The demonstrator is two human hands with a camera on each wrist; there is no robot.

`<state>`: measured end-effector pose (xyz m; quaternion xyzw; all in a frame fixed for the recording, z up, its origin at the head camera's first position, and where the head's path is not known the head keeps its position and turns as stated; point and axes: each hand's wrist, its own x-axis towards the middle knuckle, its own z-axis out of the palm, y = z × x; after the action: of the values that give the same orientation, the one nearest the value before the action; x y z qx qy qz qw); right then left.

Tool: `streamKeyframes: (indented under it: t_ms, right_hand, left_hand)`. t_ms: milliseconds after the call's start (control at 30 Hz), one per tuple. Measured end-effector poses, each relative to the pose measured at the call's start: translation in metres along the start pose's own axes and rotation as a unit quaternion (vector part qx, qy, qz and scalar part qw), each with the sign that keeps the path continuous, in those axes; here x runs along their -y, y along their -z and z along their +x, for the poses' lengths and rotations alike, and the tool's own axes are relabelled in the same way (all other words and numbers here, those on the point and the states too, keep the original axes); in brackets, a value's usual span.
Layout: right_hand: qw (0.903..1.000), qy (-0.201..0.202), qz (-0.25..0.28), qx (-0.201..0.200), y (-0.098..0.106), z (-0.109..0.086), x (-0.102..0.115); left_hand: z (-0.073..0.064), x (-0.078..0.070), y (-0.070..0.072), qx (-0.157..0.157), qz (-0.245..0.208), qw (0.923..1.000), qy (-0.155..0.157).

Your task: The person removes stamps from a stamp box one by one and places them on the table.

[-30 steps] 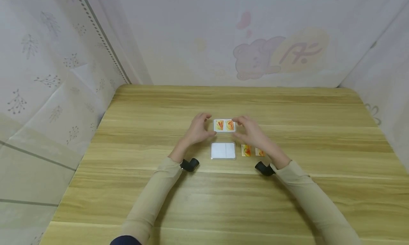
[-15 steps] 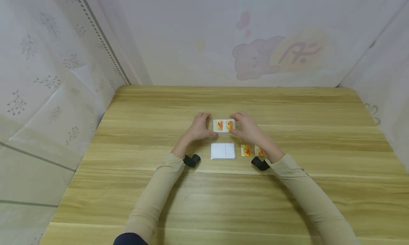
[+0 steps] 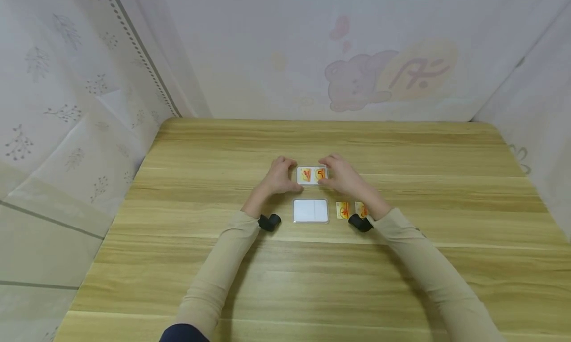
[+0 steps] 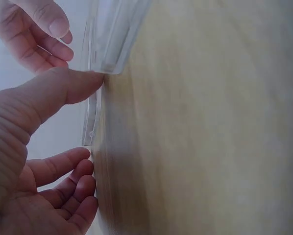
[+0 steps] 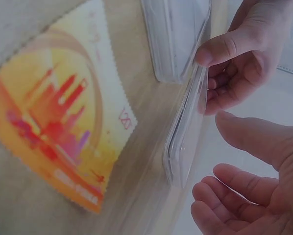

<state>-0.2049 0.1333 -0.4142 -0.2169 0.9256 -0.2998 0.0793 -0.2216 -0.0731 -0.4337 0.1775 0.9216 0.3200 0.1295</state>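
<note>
A clear stamp case (image 3: pixel 312 175) with a white insert and two orange-yellow stamps lies flat between both hands. My left hand (image 3: pixel 278 177) curves around its left end; in the left wrist view the thumb (image 4: pixel 73 88) touches the near edge, while the fingers (image 4: pixel 80 181) appear just off the end. My right hand (image 3: pixel 343 176) is at the right end. Its thumb (image 5: pixel 249 139) and loosely bent fingers stand apart from the case (image 5: pixel 185 132) in the right wrist view. Nearer lies a second clear case (image 3: pixel 311 211) with a white, divided insert.
Right of the nearer case lie two loose stamps, one stamp (image 3: pixel 342 210) beside another stamp (image 3: pixel 360 209); the right wrist camera partly covers the latter. All rest on a wooden table (image 3: pixel 285 292). A printed curtain (image 3: pixel 250 59) hangs behind its far edge.
My right hand has shifted slightly left, its thumb now over the case's right corner in the head view. My left hand has edged slightly right. The cases and stamps look unmoved.
</note>
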Motion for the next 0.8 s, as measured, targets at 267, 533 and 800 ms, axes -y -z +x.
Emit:
streamKeyframes:
  t_ms: [267,533,800]
  right_hand:
    - [0.9991,0.001,-0.022,0.037,0.002,0.007,-0.001]
    - [0.9978,0.003,-0.034,0.056,0.0,0.011,-0.002]
    - [0.9959,0.026,-0.057,0.065,0.001,0.016,-0.004]
  left_hand:
    - [0.001,0.002,-0.002,-0.003,0.002,1.0,-0.002]
    - [0.001,0.003,-0.002,-0.005,-0.006,1.0,-0.005]
    - [0.001,0.003,-0.001,-0.004,-0.004,1.0,-0.005]
